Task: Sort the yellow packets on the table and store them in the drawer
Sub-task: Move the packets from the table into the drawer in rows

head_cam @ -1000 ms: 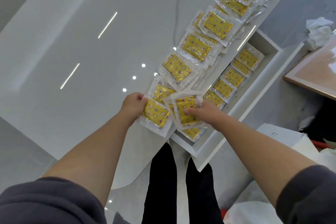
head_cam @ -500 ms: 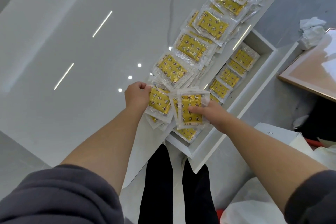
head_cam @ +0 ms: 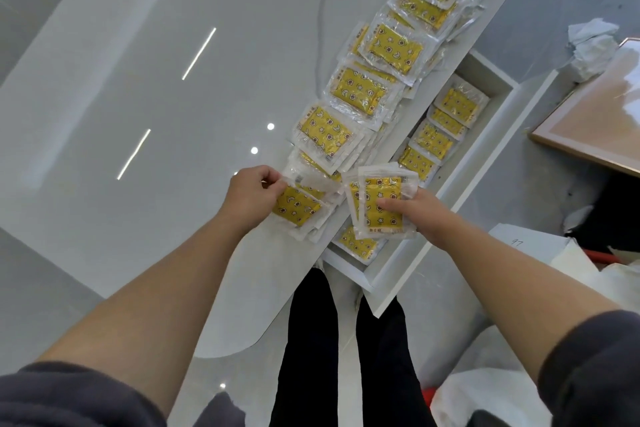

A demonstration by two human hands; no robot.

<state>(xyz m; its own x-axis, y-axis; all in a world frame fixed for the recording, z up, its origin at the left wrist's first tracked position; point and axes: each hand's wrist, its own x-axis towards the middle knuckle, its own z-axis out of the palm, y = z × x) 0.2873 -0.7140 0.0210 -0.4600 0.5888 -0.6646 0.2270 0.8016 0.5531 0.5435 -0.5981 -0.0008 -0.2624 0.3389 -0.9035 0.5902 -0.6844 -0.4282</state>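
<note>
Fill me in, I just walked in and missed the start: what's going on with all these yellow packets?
A person is sorting yellow packets at a white table. The right hand holds a small stack of them above the open drawer, where a row of packets already lies. The left hand pinches the edge of the top packet on the nearest pile. More piles line the table's edge.

free: table (head_cam: 156,62) left side | blocked: packet row (head_cam: 356,90) along drawer (head_cam: 495,71) edge
</note>
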